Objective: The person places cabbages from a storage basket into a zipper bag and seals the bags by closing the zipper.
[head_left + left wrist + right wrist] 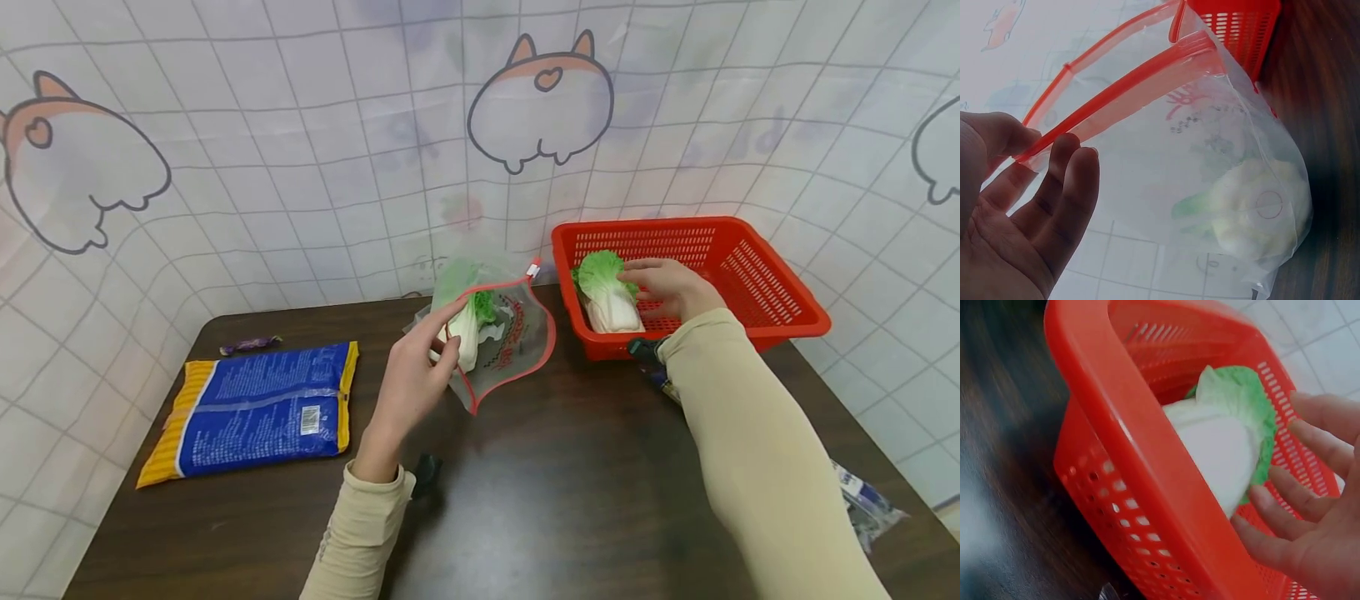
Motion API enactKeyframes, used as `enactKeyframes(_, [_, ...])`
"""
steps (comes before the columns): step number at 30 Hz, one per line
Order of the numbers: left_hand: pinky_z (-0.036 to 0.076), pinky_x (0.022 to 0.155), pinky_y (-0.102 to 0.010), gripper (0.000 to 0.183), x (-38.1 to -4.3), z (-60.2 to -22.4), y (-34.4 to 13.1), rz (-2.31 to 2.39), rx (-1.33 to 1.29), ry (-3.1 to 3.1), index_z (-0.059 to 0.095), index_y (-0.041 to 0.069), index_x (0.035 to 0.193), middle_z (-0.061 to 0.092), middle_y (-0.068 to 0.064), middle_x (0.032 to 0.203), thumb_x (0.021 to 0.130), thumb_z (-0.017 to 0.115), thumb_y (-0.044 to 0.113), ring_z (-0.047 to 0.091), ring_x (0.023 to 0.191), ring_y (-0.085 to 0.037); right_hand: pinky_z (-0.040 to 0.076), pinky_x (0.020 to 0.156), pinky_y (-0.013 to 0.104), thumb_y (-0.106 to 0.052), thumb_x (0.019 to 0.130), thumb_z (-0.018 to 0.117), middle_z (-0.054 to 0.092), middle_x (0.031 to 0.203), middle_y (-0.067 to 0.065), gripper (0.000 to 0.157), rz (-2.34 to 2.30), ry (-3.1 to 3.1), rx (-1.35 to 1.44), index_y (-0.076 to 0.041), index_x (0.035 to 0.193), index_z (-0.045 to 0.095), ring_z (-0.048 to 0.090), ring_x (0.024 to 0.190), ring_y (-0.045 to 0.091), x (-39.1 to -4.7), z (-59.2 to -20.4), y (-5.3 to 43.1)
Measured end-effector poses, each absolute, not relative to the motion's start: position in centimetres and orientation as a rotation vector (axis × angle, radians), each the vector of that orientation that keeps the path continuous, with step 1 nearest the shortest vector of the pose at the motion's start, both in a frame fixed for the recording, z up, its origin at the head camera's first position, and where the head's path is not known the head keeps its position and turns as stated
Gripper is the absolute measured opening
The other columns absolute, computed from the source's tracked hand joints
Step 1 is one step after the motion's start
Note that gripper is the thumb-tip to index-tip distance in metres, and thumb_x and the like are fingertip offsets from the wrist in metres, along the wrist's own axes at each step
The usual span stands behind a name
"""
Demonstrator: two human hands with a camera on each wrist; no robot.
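Observation:
My left hand point(420, 371) pinches the red-edged rim of a clear zipper bag point(1141, 125) between thumb and fingers, and the bag's mouth gapes. Inside the bag lies a napa cabbage point(467, 337), its pale base showing through the plastic in the left wrist view. A second napa cabbage point(1222, 444), white with green leaf tips, leans at the left end of the red basket point(697, 335). Beside it, over the basket, my right hand point(667, 287) has its fingers spread and slightly bent, with nothing in its grasp.
A blue and yellow package point(262, 408) lies flat on the left of the dark table point(540, 500), with a small purple wrapped item point(250, 345) behind it. Near the right edge is a clear and blue packet point(866, 500), partly behind the right sleeve. A patterned cloth wall point(360, 167) closes the back.

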State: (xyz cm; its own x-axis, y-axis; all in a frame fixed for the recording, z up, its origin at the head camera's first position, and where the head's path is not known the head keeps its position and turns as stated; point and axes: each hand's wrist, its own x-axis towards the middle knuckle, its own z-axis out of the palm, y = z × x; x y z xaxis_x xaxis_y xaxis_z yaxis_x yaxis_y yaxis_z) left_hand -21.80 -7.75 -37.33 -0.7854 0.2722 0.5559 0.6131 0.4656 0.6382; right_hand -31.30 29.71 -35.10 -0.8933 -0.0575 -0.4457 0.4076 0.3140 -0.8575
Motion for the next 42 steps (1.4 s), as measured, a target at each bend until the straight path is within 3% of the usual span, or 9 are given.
enactKeyframes(3, [0.039,0.043,-0.025,0.048,-21.7,-37.4,-7.9,-1.246,-0.744,-2.343,0.055,0.018,0.141,0.067,-0.007,0.100,0.096,0.058,0.003,0.058,0.064,-0.009,0.030,0.110,0.056,-0.030,0.100,0.055,0.014,0.160,0.020,0.066,-1.467,2.203,0.249,-0.013,0.156,0.025,0.018,0.141,0.045,-31.3,-35.3,29.1])
enactKeyframes(10, [0.040,0.044,-0.026,0.047,-21.6,-37.4,-8.0,-1.250,-0.755,-2.342,0.055,0.015,0.141,0.067,-0.007,0.108,0.096,0.057,0.003,0.059,0.065,-0.010,0.051,0.093,0.042,-0.026,0.095,0.063,0.012,0.158,0.020,0.075,-1.412,2.087,0.312,-0.023,0.157,0.022,0.024,0.134,0.037,-31.1,-35.9,28.4])
enactKeyframes(16, [0.044,0.047,-0.026,0.047,-21.8,-37.3,-7.9,-1.252,-0.771,-2.332,0.054,0.014,0.141,0.064,-0.009,0.124,0.096,0.057,0.002,0.061,0.068,-0.011,0.056,0.071,0.037,-0.021,0.099,0.055,0.020,0.153,0.025,0.062,-1.284,2.268,0.187,-0.019,0.155,0.029,0.048,0.094,0.028,-31.8,-35.4,28.6])
enactKeyframes(19, [0.044,0.047,-0.025,0.048,-21.9,-37.4,-7.8,-1.243,-0.779,-2.329,0.055,0.014,0.141,0.063,-0.006,0.128,0.095,0.058,0.002,0.061,0.068,-0.011,0.055,0.065,0.037,-0.014,0.098,0.053,0.016,0.153,0.028,0.054,-1.222,2.395,0.124,-0.013,0.150,0.039,0.046,0.100,0.033,-32.1,-35.3,28.9])
enactKeyframes(22, [0.043,0.047,-0.025,0.048,-21.9,-37.5,-7.7,-1.231,-0.792,-2.331,0.055,0.014,0.141,0.062,-0.003,0.128,0.095,0.058,0.001,0.059,0.068,-0.010,0.051,0.065,0.032,-0.011,0.099,0.051,0.016,0.154,0.028,0.052,-1.181,2.409,0.111,-0.009,0.149,0.040,0.038,0.110,0.033,-32.0,-35.6,29.2])
enactKeyframes(27, [0.040,0.045,-0.025,0.048,-21.8,-37.5,-7.7,-1.222,-0.789,-2.336,0.055,0.015,0.141,0.064,-0.003,0.124,0.095,0.059,0.002,0.057,0.066,-0.009,0.048,0.068,0.027,-0.022,0.102,0.047,0.019,0.154,0.026,0.058,-1.259,2.241,0.183,-0.012,0.156,0.026,0.048,0.088,0.022,-31.7,-36.3,29.4])
enactKeyframes(32, [0.042,0.046,-0.025,0.049,-21.7,-37.3,-7.8,-1.230,-0.766,-2.354,0.054,0.016,0.142,0.064,-0.002,0.124,0.095,0.058,0.003,0.058,0.066,-0.008,0.051,0.082,0.029,-0.031,0.103,0.046,0.009,0.157,0.024,0.065,-1.348,2.135,0.200,-0.018,0.159,0.014,0.039,0.115,0.028,-31.8,-36.6,29.6])
enactKeyframes(38, [0.040,0.045,-0.026,0.048,-21.7,-37.3,-7.8,-1.231,-0.773,-2.364,0.054,0.016,0.142,0.062,0.000,0.127,0.096,0.057,0.004,0.057,0.067,-0.008,0.054,0.072,0.035,-0.030,0.103,0.047,0.021,0.149,0.025,0.062,-1.263,2.230,0.130,-0.014,0.157,0.021,0.054,0.085,0.022,-32.2,-36.2,29.8])
enactKeyframes(42, [0.039,0.045,-0.026,0.049,-21.8,-37.3,-7.7,-1.238,-0.773,-2.370,0.054,0.017,0.142,0.062,-0.001,0.128,0.096,0.057,0.004,0.058,0.069,-0.008,0.050,0.088,0.048,-0.031,0.102,0.050,0.023,0.150,0.027,0.056,-1.065,2.388,0.006,-0.010,0.151,0.032,0.045,0.112,0.036,-32.2,-35.2,29.1])
